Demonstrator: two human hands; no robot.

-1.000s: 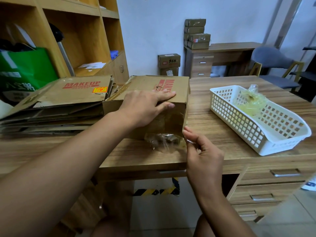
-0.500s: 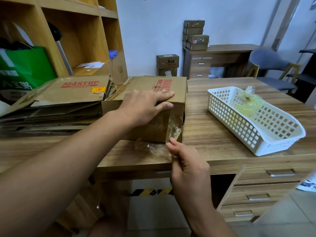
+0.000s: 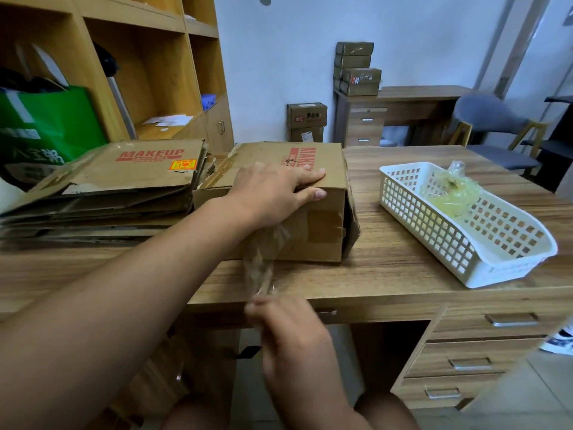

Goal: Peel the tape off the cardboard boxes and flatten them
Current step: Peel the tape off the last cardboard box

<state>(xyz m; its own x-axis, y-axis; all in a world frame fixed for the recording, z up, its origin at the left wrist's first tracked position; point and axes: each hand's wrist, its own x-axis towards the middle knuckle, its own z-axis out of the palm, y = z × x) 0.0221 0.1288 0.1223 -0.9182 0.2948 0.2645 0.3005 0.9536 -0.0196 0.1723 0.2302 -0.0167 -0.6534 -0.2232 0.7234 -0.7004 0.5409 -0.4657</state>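
1. Brown cardboard box (image 3: 322, 231) upright on the counter (image 3: 387, 274), close to the front edge, left side touching a stack (image 3: 124, 187) of flattened boxes.
2. Worn and creased all over. Red "MAKE…" print across the top, partly covered by fingers. Darker, rougher rectangular patch on the near face. Right-end flap bulging outward, not flush with the side.
3. Left hand (image 3: 273, 193) laid flat on the box top, fingers straight and pressing down, thumb reaching over the near top edge onto the front face. Nothing gripped.
4. Right hand (image 3: 291, 333) low, at the counter's front edge, blurred, fingertips pinched on the lower end of a strip of clear tape (image 3: 263, 262).
5. Tape crinkled, glossy and see-through, stretched from the near face of the box down across the counter to the right hand. Upper end hidden behind the left wrist; cannot tell whether stuck or free there.
6. Stack topped by a sheet printed "MAKEUP" in red, with a yellow-orange sticker beside the print.
7. White lattice basket (image 3: 434, 225) on the right of the counter, well apart from the box, holding a yellowish crumpled wad (image 3: 449, 190) of tape.
8. Behind the stack, wooden shelves (image 3: 148, 66) and a green bag (image 3: 46, 125).
9. Against the far wall, small boxes piled on a second desk (image 3: 403, 94), with a grey chair (image 3: 490, 116) beside it.
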